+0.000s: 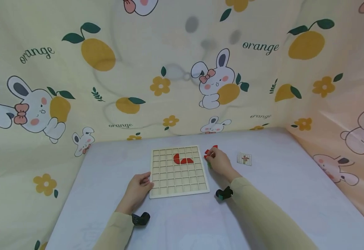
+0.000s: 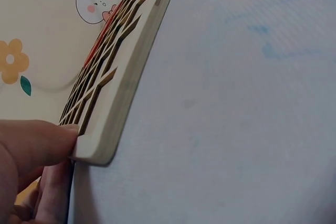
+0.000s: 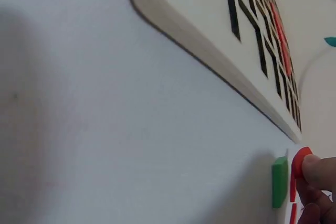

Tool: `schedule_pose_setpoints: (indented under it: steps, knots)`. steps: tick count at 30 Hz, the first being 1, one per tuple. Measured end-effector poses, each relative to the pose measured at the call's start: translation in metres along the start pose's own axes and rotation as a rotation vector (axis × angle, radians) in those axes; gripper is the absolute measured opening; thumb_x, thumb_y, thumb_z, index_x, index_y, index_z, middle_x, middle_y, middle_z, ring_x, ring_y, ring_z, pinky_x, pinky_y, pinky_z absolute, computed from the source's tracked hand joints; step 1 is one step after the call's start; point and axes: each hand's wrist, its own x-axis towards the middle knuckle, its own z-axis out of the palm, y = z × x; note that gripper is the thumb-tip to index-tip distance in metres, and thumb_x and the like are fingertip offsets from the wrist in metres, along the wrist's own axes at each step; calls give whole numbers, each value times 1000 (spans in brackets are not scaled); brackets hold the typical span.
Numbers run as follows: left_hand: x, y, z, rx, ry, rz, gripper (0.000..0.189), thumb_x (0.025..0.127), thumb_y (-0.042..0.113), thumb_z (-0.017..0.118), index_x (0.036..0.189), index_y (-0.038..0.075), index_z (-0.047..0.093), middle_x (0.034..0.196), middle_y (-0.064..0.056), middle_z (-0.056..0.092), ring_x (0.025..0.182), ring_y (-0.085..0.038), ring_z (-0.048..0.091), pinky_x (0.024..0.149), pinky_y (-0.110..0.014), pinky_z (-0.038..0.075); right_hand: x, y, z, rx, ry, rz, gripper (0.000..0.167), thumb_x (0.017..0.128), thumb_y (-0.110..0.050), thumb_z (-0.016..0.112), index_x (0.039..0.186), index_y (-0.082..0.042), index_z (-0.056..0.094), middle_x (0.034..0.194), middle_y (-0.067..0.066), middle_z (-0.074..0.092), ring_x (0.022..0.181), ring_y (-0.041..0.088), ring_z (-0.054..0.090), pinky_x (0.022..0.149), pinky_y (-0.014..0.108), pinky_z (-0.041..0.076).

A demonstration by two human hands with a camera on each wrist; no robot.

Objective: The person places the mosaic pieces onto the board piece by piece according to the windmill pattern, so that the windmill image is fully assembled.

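A square cream grid board lies on the white table. Two red pieces, one a quarter-round and one pair of curved shapes, sit in its upper middle cells. My left hand grips the board's left edge, its thumb on the rim near the corner. Right of the board, my right hand pinches a red curved piece between thumb and fingers. Beside those fingers are more red pieces and a green piece, partly hidden by the hand.
A small square card with a red and green pinwheel pattern lies to the right of the hand. Behind the table hangs a cloth printed with rabbits and oranges. Black wrist devices are on both sleeves.
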Motion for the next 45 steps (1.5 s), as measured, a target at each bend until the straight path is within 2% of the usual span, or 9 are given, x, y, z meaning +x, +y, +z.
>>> schedule_pose_setpoints:
  steps: [7, 14, 22, 25, 28, 36, 45]
  knots:
    - [0, -3, 2, -8, -2, 4, 52, 89, 11, 68, 138, 7, 52, 116, -9, 51, 106, -21, 52, 92, -36, 48, -10, -18, 13, 136, -27, -15, 11, 95, -21, 62, 102, -13, 58, 90, 5, 58, 78, 21, 54, 62, 30, 47]
    - [1, -3, 1, -10, -11, 10, 53, 89, 13, 69, 139, 8, 51, 118, -9, 51, 107, -21, 51, 93, -37, 48, -15, -45, 41, 187, -108, -105, 10, 94, -23, 64, 100, -17, 59, 89, 1, 59, 79, 19, 53, 65, 31, 47]
    - [0, -4, -3, -36, -18, 9, 53, 89, 12, 68, 139, 7, 51, 119, -10, 50, 108, -22, 51, 93, -37, 48, -15, -72, 75, 168, -175, -163, 8, 93, -23, 65, 96, -18, 60, 88, -3, 60, 80, 16, 54, 69, 31, 47]
    - [1, -5, -3, -47, -20, 13, 53, 89, 12, 69, 139, 7, 51, 119, -9, 50, 108, -21, 51, 94, -36, 47, -17, -77, 82, 137, -166, -163, 8, 93, -23, 66, 95, -18, 60, 86, -5, 60, 78, 15, 55, 70, 30, 46]
    - [2, -5, -2, -49, -21, 26, 53, 89, 11, 68, 138, 7, 51, 119, -10, 50, 109, -21, 52, 94, -37, 48, -18, -80, 86, 114, -141, -156, 9, 92, -23, 67, 94, -18, 60, 84, -5, 60, 77, 15, 55, 70, 30, 46]
    - [0, -4, 1, -29, -19, -9, 53, 89, 12, 69, 138, 9, 52, 118, -8, 51, 107, -20, 52, 93, -36, 48, -21, -81, 93, 96, -146, -134, 8, 92, -22, 66, 95, -18, 60, 81, -2, 59, 70, 16, 53, 60, 30, 45]
    - [1, -4, -1, -25, -18, 3, 53, 89, 14, 68, 139, 9, 51, 119, -8, 50, 108, -20, 52, 94, -37, 47, -21, -89, 102, 8, -94, -110, 14, 90, -31, 69, 91, -20, 60, 76, -4, 57, 68, 16, 52, 59, 30, 43]
